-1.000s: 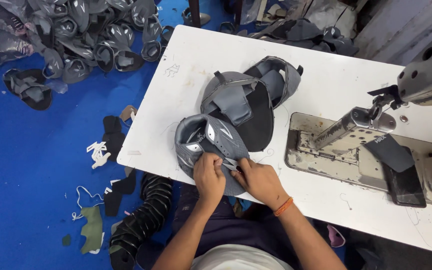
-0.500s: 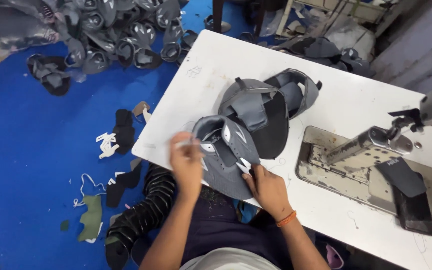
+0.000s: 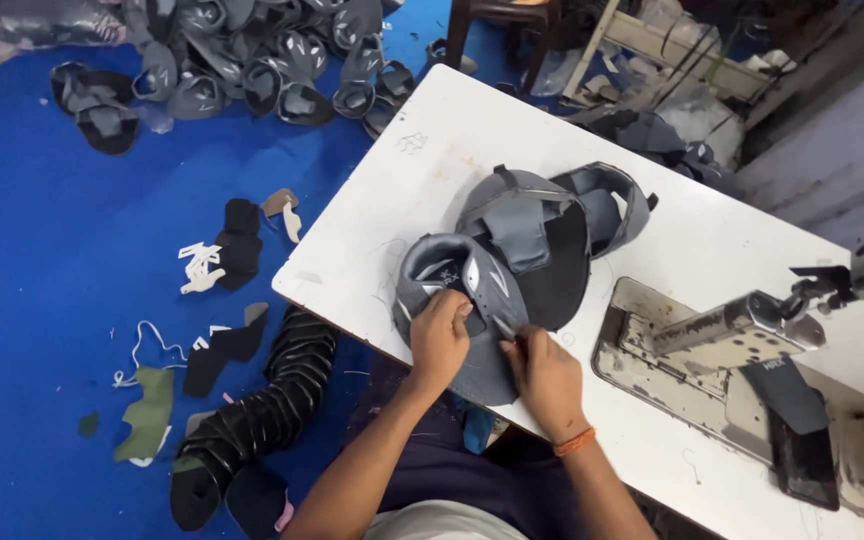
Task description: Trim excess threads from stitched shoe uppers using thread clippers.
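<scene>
Pinching grey shoe upper (image 3: 452, 275), both hands

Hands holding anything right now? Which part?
Both hands grip the grey shoe upper on the table: left hand at its front middle, right hand at the near edge.

sewing machine (image 3: 752, 330) cut off at right edge, needle unreadable

- We are reaching our left hand (image 3: 440, 335) forward from the table's near edge, fingers curled down and pinching.
- We are keeping our right hand (image 3: 544, 377) just beside it, fingers pinched, wrist banded orange.
</scene>
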